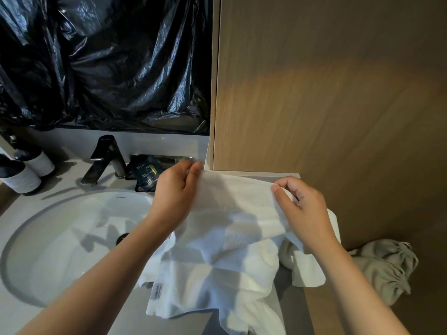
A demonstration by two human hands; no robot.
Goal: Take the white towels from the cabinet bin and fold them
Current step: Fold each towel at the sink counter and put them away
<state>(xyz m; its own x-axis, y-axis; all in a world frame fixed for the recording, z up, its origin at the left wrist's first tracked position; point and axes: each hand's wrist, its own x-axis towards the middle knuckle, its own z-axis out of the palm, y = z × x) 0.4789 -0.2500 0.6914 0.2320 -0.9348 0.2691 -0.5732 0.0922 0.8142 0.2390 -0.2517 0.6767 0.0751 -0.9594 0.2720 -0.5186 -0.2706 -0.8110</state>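
- Nearest the lens, the bare left forearm [101, 269] crosses the rim of the white oval basin [60, 238]. The bare right forearm [358, 286] rises past the right edge of the grey vanity counter [289, 296].
- Left hand [175, 189]: back towards the viewer. Thumb and forefinger are pressed together, pinching the upper left corner of the thin white terry towel [232, 204]. The remaining fingers cannot be made out.
- Right hand [300, 206]: thumb and forefinger pinch the upper right corner of the same towel, and the other fingers are loosely curled behind it.
- Task object: the held towel is stretched between the hands above the counter's rear right corner, just in front of the tall wood-grain cabinet panel [326, 93]. Its lower part drapes onto the rumpled heap of white towels [217, 281], which lies between the basin and the counter's right edge. No bin is visible.
- Step in hand, as judged: squaring the top edge before the first fold.
- Recommended technique: keep the edge taut and level, lift until the lower hem clears the heap, then bring corner to corner.
- Risk: the hem may drag neighbouring towels towards the basin.
- Context: a crumpled grey-green cloth [387, 267] hangs beyond the counter's right edge.
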